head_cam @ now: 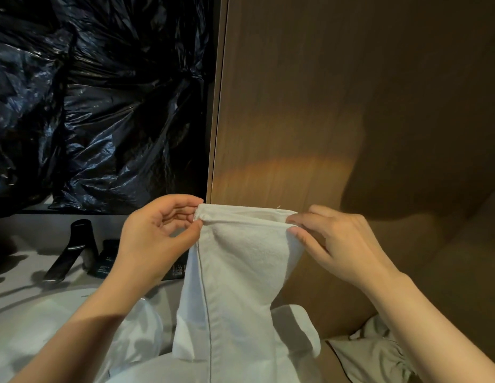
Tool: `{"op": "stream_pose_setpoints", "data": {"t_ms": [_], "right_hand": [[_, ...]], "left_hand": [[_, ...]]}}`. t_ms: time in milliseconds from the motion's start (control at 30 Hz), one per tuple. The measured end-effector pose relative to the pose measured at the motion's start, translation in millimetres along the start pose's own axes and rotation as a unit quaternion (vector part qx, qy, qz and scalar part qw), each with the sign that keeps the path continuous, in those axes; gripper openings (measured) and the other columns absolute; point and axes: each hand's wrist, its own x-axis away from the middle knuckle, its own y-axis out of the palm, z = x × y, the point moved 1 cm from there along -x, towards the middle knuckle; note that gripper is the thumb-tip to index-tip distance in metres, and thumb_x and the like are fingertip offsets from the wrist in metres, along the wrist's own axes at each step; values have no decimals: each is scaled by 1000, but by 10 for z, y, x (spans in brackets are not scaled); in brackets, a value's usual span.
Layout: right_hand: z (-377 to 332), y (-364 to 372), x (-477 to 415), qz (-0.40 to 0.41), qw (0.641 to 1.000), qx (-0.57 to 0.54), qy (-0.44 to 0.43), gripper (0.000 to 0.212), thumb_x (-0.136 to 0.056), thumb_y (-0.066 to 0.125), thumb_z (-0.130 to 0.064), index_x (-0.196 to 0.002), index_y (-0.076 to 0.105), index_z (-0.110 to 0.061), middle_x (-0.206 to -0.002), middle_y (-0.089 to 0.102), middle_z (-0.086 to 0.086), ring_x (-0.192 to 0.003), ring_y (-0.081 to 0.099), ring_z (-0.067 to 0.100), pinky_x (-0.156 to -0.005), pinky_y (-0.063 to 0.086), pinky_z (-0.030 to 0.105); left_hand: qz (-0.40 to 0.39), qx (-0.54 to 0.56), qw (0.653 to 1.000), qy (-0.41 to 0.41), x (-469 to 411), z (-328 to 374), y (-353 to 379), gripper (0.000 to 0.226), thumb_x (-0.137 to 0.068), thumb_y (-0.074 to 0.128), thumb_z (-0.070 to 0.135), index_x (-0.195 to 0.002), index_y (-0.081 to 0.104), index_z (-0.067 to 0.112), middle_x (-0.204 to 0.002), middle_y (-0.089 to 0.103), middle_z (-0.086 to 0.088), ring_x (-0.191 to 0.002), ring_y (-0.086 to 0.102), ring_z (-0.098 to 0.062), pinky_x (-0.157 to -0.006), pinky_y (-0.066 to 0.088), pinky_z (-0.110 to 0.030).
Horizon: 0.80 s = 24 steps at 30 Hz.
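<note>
Towel (241,261), white terry, hung doubled lengthwise before wood panel (323,106). Left hand (155,239) and right hand (343,244) each pinched one top corner between thumb and fingers (182,200). Judged light, limp, non-slip; hemmed corners offered the surest hold, while the middle would sag.

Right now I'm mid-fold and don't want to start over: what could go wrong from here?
1. The left hand and right hand only pinch the towel at its top corners, so one corner could slip and the hanging cloth drop.
2. The top edge is rolled over unevenly, so the fold may come out crooked.
3. A swing leftward might brush the black faucet or the dark box beside it.
</note>
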Motion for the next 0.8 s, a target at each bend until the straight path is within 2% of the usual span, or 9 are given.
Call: {"op": "stream_pose_setpoints", "data": {"t_ms": [167,267,333,400,467,533,633,700,800], "right_hand": [[43,-258,-160,77,997,11,-4,41,-97,43,-50,-96,76,-25,-78,56,-14,-59,48,0,-50,36,13],[26,-412,-232,120,989,-79,-40,35,-96,49,-46,-89,76,-25,-82,59,-16,-67,58,4,-53,44,18],[-98,-400,-243,109,979,-149,-85,23,-95,57,-40,-95,76,-27,-91,68,-14,-78,65,4,-61,52,18],[-239,-297,-240,58,976,-178,-110,20,-94,60,-39,-102,75,-30,-95,71,-17,-82,66,-1,-66,51,11],[-263,-207,-212,-6,984,-155,-88,23,-95,56,-46,-99,74,-34,-89,69,-22,-75,64,-2,-63,46,9],[-147,-183,-161,-35,995,-81,-46,32,-94,48,-58,-90,72,-38,-87,67,-24,-68,61,-3,-61,46,12],[33,-216,-83,-14,999,-40,6,28,-91,42,-65,-90,63,-47,-105,69,-23,-65,57,-8,-67,47,14],[35,-217,-102,16,999,-33,0,34,-92,42,-63,-95,68,-42,-98,70,-21,-66,58,-6,-64,45,12],[-41,-220,-190,47,996,-66,-32,37,-94,45,-58,-108,71,-36,-101,69,-22,-83,64,-4,-69,47,10]], "left_hand": [[6,32,999,39,-331,290,2,35,-78,69,-10,-101,68,16,-88,71,-2,-79,68,-8,-74,53,-12],[4,49,998,47,-474,404,50,33,-78,68,-11,-101,68,13,-89,70,-3,-77,67,-6,-73,53,-12],[-9,51,997,50,-477,431,126,33,-78,68,-12,-99,69,14,-90,70,-6,-78,67,-9,-74,53,-13],[-15,40,998,53,-448,441,194,32,-78,68,-13,-98,69,13,-90,70,-8,-79,67,-9,-75,53,-14],[-12,32,998,55,-451,452,189,32,-78,68,-13,-98,69,12,-91,70,-8,-79,67,-8,-75,53,-13],[-3,13,998,60,-481,455,111,33,-78,68,-11,-98,69,15,-90,70,-3,-79,66,-3,-74,51,-10],[7,-3,999,48,-541,421,0,34,-78,69,-11,-98,68,17,-89,68,1,-75,65,2,-71,50,-6],[3,-13,999,37,-565,388,17,34,-78,69,-10,-98,68,17,-89,68,-1,-75,64,1,-71,50,-7],[11,1,1000,26,-577,343,55,33,-79,69,-9,-99,68,17,-90,69,0,-76,65,0,-71,51,-8]]}}
